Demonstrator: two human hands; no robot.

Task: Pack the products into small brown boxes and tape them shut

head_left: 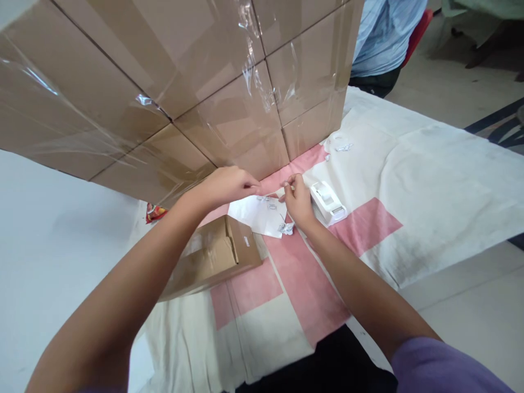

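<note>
My left hand [235, 184] is closed, its fingertips pinched together above the far edge of a white sheet of paper [254, 218]. Opposite it, my right hand [298, 202] pinches thumb against fingers; whatever is in either hand is too small to make out. On the sheet lie several small looped pieces like paper clips [272, 207]. A small crumpled clump [287, 228] rests at the sheet's near right corner. Just right of my right hand stands a white tape dispenser [327, 202].
Stacked cardboard boxes [229, 125] wrapped in clear film rise behind my hands. A smaller cardboard box [213, 254] sits beneath my left forearm. A red packet [155, 212] lies at the left. Cream and pink cloth [311, 284] covers the table. A person in light blue [385, 38] sits beyond.
</note>
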